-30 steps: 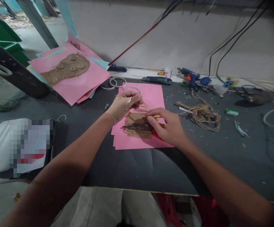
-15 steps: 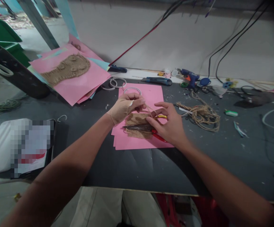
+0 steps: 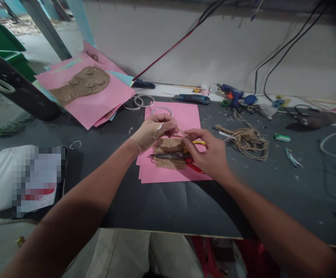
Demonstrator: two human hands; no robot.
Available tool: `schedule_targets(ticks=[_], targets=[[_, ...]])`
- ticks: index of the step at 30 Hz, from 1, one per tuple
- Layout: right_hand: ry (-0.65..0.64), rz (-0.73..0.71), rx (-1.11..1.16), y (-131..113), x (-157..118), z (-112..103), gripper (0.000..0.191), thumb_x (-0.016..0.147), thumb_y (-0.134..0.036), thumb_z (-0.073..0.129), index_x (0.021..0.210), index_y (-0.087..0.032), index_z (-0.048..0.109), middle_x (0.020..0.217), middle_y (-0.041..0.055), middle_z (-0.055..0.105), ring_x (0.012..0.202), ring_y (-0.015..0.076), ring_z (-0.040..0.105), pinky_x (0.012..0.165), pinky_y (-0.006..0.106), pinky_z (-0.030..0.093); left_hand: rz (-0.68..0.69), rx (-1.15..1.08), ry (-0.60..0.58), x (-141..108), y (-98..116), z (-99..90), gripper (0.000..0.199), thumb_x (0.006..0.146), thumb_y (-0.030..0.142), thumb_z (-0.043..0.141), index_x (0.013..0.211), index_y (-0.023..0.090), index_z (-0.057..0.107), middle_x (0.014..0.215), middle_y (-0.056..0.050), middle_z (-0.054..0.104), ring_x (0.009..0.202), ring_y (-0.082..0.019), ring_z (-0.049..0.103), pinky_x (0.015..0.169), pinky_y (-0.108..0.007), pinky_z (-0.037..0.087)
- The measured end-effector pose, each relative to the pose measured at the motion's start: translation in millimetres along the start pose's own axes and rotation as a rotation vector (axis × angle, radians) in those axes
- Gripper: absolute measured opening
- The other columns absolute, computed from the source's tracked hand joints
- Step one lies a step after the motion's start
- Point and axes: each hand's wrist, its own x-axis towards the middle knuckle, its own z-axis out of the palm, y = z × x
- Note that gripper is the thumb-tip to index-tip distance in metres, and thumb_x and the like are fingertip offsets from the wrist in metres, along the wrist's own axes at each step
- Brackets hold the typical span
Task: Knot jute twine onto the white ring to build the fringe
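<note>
A thin piece of jute twine (image 3: 181, 133) runs between my two hands above the pink paper (image 3: 156, 176). My left hand (image 3: 156, 131), in a pale glove, is closed on one end of it. Thumb and fingers of my right hand (image 3: 207, 150) pinch the other end. Below them, rows of jute twine (image 3: 169, 146) form a brown patch on the paper. Scissors (image 3: 170, 155) with red and yellow handles lie across this patch, their blades pointing left. My right hand hovers over the handles and partly hides them; whether it touches them I cannot tell.
A tangled twine bundle (image 3: 250, 143) lies to the right. Behind are a utility knife (image 3: 193, 99), a blue glue gun (image 3: 231, 94) and tape rings (image 3: 144, 101). Pink sheets bearing a twine shape (image 3: 92, 83) lean at back left, beside a dark cylinder (image 3: 19, 85).
The fingers of my right hand have come together from a spread pose into a pinch on the twine. My left hand has stayed almost in place, and the scissors have not moved.
</note>
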Motion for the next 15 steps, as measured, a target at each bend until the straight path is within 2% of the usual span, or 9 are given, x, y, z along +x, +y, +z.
schedule_targets(ticks=[3, 8, 15], targets=[[0.015, 0.006, 0.014, -0.1, 0.3, -0.2, 0.023, 0.093, -0.025, 0.065, 0.116, -0.027, 0.066, 0.094, 0.0007, 0.077, 0.084, 0.0192, 0.074, 0.08, 0.034, 0.059, -0.003, -0.012, 0.001, 0.0, -0.1, -0.1, 0.023, 0.079, 0.033, 0.078, 0.074, 0.014, 0.065, 0.07, -0.002, 0.064, 0.065, -0.01, 0.059, 0.065, -0.025, 0.047], [0.028, -0.024, -0.017, -1.8, 1.8, -0.2, 0.011, 0.095, -0.029, 0.064, 0.103, -0.026, 0.07, 0.1, 0.0033, 0.078, 0.086, 0.0204, 0.075, 0.08, 0.035, 0.06, -0.004, 0.005, 0.005, 0.0, 0.2, 0.3, 0.024, 0.08, 0.034, 0.078, 0.074, 0.014, 0.066, 0.071, -0.003, 0.065, 0.064, -0.01, 0.058, 0.065, -0.025, 0.046], [0.049, 0.004, -0.022, -1.7, 1.9, -0.4, 0.009, 0.094, -0.03, 0.065, 0.099, -0.026, 0.071, 0.096, 0.0028, 0.078, 0.083, 0.0199, 0.074, 0.079, 0.034, 0.059, -0.002, -0.007, 0.015, 1.5, -2.0, -1.7, 0.023, 0.079, 0.033, 0.078, 0.075, 0.014, 0.066, 0.072, -0.003, 0.066, 0.065, -0.009, 0.059, 0.065, -0.025, 0.046]])
